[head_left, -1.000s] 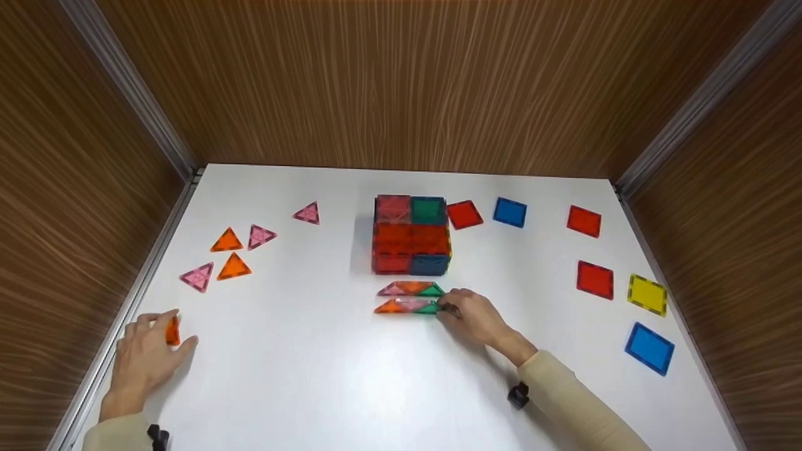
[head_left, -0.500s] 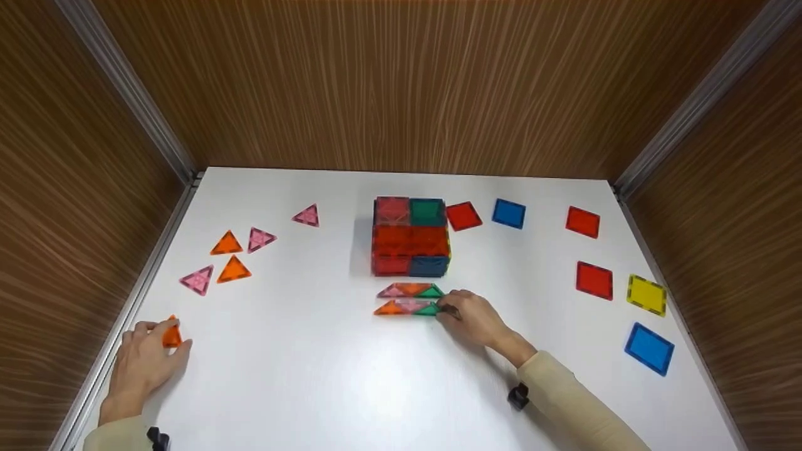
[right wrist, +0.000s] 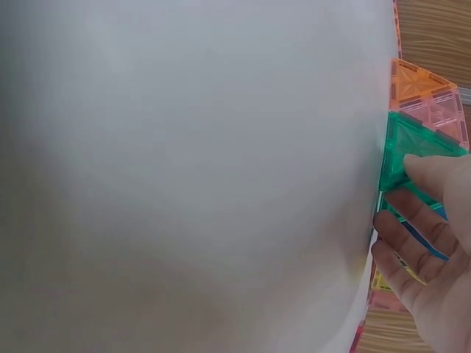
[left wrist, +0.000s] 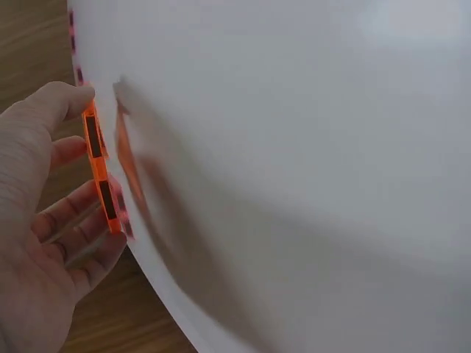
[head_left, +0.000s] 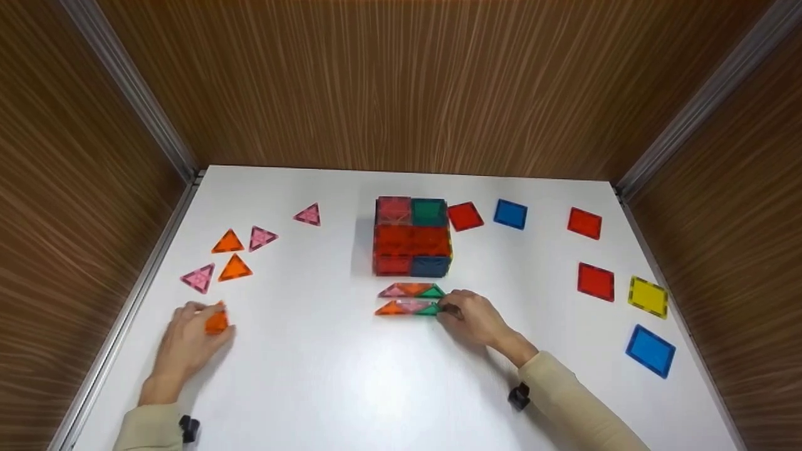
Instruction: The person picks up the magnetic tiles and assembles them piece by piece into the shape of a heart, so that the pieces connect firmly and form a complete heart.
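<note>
My left hand (head_left: 188, 338) pinches an orange triangular magnetic tile (head_left: 216, 321) between thumb and fingertips at the table's left. In the left wrist view the orange tile (left wrist: 101, 169) is seen edge-on, with its shadow beside it on the white surface. My right hand (head_left: 476, 318) pinches the green triangular magnetic tile (right wrist: 412, 151) at the right end of the front row, thumb against its face. This upright row also has a pink tile (head_left: 410, 305) and an orange tile (head_left: 390, 307). Just behind it stands a similar row (head_left: 410, 289) of pink, orange and green triangles.
Behind the rows stands a box (head_left: 412, 238) of red, green and blue tiles. Loose orange triangles (head_left: 235, 268) and pink triangles (head_left: 199, 277) lie at left. Loose red squares (head_left: 595, 281), blue squares (head_left: 650, 351) and a yellow square (head_left: 648, 296) lie at right. Wood-grain walls surround the table.
My left hand has gripped the orange triangular tile and carried it rightward from the table's left edge. My right hand stays at the front row.
</note>
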Motion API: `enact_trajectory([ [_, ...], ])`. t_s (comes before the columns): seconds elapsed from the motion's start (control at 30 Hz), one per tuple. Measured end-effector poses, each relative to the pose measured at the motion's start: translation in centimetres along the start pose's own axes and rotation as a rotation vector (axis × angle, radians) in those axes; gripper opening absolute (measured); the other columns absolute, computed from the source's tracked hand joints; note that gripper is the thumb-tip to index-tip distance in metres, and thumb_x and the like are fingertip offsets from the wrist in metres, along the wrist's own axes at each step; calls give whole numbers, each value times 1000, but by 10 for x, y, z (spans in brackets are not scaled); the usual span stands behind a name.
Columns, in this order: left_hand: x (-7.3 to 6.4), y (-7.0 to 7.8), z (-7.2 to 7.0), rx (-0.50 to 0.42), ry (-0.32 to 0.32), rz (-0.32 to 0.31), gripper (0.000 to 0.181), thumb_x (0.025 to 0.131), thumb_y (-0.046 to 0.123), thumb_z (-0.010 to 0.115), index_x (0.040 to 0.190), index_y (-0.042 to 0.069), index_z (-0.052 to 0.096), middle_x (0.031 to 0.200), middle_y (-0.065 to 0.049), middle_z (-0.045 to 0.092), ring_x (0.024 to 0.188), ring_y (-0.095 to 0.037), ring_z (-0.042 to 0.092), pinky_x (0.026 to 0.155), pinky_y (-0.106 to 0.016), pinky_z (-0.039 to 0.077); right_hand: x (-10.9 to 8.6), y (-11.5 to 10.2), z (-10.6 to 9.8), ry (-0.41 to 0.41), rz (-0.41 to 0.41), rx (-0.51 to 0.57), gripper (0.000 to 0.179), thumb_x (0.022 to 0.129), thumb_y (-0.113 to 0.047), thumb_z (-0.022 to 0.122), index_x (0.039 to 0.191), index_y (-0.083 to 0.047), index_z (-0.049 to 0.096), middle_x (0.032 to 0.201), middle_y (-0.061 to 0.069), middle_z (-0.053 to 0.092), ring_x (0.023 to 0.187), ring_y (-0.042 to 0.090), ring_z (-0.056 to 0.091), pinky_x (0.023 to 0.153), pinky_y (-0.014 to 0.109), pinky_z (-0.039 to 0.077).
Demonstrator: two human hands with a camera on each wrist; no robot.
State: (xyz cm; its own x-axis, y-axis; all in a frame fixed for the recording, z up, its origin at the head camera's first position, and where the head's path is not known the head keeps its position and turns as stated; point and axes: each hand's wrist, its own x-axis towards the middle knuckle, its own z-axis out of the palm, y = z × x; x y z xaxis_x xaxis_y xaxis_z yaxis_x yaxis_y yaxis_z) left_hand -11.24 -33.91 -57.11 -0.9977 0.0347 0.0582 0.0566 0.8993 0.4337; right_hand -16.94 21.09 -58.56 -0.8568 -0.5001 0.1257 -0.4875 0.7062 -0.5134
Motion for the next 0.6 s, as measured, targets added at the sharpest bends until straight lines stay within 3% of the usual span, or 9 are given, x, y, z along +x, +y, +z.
enact_trajectory([
  [0.13, 11, 38, 17, -32, 43, 129, 44, 89, 19, 83, 127, 1, 72, 123, -27, 63, 113, -45, 57, 97, -60, 50, 0, 1, -2, -4, 5, 23, 12, 95, -10, 77, 107, -8, 77, 99, 6, 77, 90, 17, 71, 81, 35, 61],
  [0.3, 17, 84, 41, -46, 43, 291, 44, 84, 21, 88, 122, 6, 74, 117, -19, 66, 105, -36, 60, 90, -51, 55, -2, 1, -2, 10, 20, 59, 12, 95, -10, 78, 107, -9, 78, 100, 5, 78, 90, 16, 72, 81, 33, 62],
  [0.43, 19, 119, 60, -28, -21, 399, 45, 85, 26, 87, 126, 11, 74, 118, -12, 67, 105, -29, 61, 89, -45, 56, -2, 1, -2, 24, 23, 62, 11, 95, -12, 77, 106, -11, 78, 98, 3, 78, 89, 15, 72, 80, 31, 62],
  [0.6, 19, 162, 82, -23, -168, 498, 47, 89, 30, 83, 132, 16, 72, 121, -6, 66, 108, -23, 60, 91, -40, 56, -3, 0, -2, 17, 40, 65, 11, 96, -12, 77, 107, -11, 79, 98, 2, 77, 90, 14, 72, 80, 32, 62],
])
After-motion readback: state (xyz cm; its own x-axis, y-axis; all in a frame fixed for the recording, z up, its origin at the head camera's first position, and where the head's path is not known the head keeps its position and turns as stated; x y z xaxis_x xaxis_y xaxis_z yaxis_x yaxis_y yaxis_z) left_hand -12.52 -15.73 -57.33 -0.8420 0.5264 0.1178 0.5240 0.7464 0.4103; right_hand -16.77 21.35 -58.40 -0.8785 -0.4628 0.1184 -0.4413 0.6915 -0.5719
